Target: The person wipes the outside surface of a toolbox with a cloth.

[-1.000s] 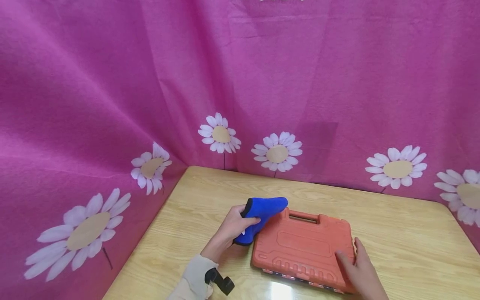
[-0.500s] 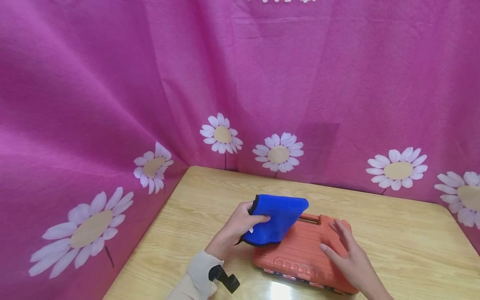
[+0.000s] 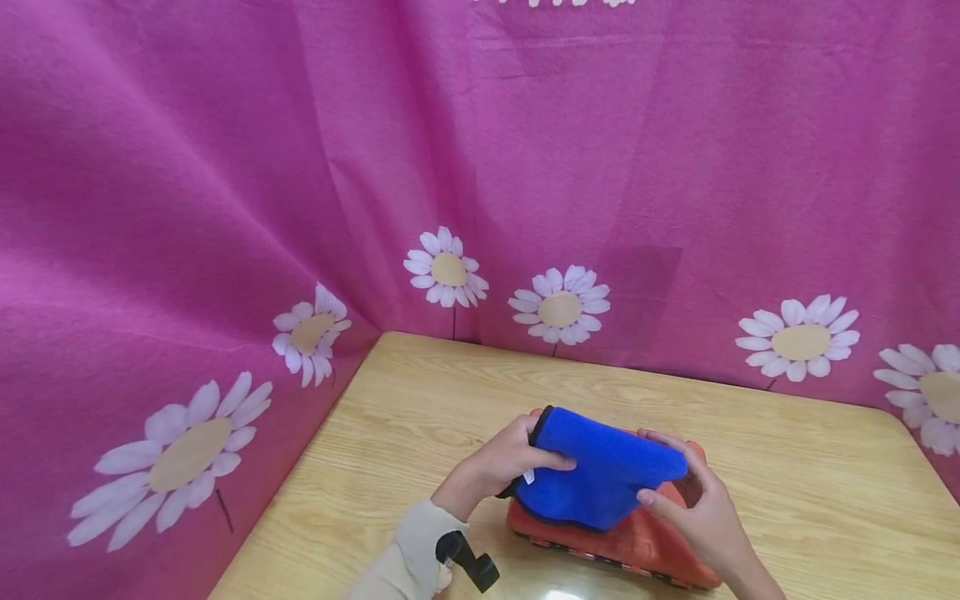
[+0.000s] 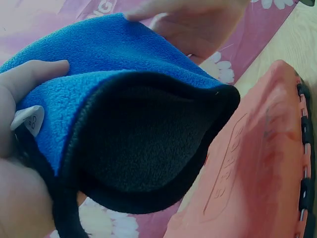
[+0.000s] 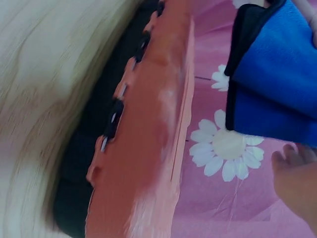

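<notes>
A folded blue towel with black edging and a small white tag hangs slanted over an orange plastic case. My left hand grips its left end, thumb on the blue face. In the left wrist view the towel bends open, showing a dark underside. My right hand holds the towel's right end between thumb and fingers. The right wrist view catches only part of the right hand, low beside the towel. Much of the case's upper face is hidden.
The case lies flat on a wooden table, with a black lower half and latches along its near side. A pink curtain printed with daisies encloses the table's back and left. A black strap mount sits on the left wrist.
The left hand has carried the towel rightward over the case, and the towel has spread wider. The right hand has lifted off the case and taken hold of the towel's right end.
</notes>
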A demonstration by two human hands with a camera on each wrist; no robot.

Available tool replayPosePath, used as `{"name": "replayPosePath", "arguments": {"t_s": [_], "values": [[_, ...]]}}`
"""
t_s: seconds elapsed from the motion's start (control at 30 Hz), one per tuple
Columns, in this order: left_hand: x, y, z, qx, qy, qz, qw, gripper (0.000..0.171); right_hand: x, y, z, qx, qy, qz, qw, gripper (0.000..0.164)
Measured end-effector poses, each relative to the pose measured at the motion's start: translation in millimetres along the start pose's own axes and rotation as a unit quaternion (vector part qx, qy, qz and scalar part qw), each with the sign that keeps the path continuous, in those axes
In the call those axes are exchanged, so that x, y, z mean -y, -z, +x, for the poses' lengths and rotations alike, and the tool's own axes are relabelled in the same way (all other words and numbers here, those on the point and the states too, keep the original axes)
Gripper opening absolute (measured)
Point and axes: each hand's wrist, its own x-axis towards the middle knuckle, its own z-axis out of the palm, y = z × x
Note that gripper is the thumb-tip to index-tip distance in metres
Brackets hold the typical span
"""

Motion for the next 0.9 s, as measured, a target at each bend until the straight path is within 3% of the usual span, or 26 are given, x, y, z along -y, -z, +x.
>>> {"name": "replayPosePath", "arguments": {"t_s": [0.07,0.2,0.3,0.4,0.47,0.6,0.9], "values": [[1.0,-2.5,2.1,0.012,-0.003,-0.002,0.9999,0.05,2,0,-1,-0.007,0.003,0.021,1.0,0.053],[5.0,-7.0,6.2,0.027,-0.006,-0.004,0.9996,0.046,7,-1,-3,-0.031,-0.057,0.008,0.998,0.039],[7.6,-9.7,9.3,0.03,-0.008,-0.008,0.9995,0.045,9,-1,-4,-0.039,-0.122,0.003,0.992,0.041],[9.2,-12.1,11.6,0.024,-0.006,-0.007,0.9997,0.044,10,0,-5,-0.029,-0.158,0.006,0.987,0.046],[9.6,-13.6,12.8,0.022,-0.005,-0.008,0.9997,0.044,10,0,-7,-0.02,-0.158,0.01,0.987,0.047],[9.9,-16.9,14.1,0.021,-0.006,-0.008,0.9997,0.044,9,-2,-8,-0.017,-0.118,0.014,0.993,0.041],[11.8,-19.7,19.2,0.019,-0.002,-0.016,0.9997,0.041,3,-5,-9,-0.068,-0.104,-0.043,0.991,0.027]]}}
